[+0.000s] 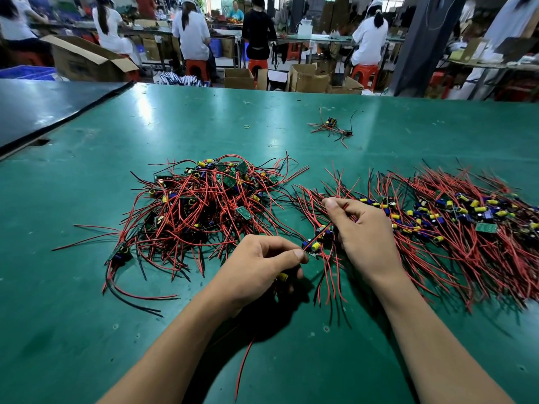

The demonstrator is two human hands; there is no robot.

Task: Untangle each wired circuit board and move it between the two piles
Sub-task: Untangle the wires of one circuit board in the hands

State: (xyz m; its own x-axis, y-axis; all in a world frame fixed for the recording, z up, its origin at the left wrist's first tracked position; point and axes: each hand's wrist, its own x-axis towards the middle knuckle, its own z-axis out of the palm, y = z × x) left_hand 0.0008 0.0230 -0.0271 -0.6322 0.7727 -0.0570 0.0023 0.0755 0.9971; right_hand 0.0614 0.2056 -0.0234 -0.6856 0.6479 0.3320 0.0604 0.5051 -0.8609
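The small green circuit board (314, 245), with yellow and blue barrel capacitors and thin red and black leads, hangs just above the mat between your hands, in the near gap between the two piles. Your left hand (259, 263) pinches with thumb and forefinger at the board's near-left edge. Whether it holds board or wire there is too small to tell. Your right hand (364, 228) pinches the far end of one red lead (326, 228) between thumb and forefinger, drawing it fairly straight.

Expect it to be very light, with a stiff board and springy leads that snag on their neighbours. The solder joints are probably the weak spot, so hold the board by its edges and ease the wires free rather than yanking them.

To the left lies the tangled heap of red-wired boards (201, 205). To the right is the flatter spread of boards (455, 225), with their wires lying roughly parallel. Far off, well apart, sits a small stray cluster of wired boards (331, 128), with a yellow rubber band (247, 126) to its left.

The glossy green table mat (87, 316) looks smooth, so loose wires should slide on it. A dark mat (43, 109) overlaps the far-left corner. Beyond the table, people sit on red stools (197, 68) at benches, among open cardboard boxes (237, 78).
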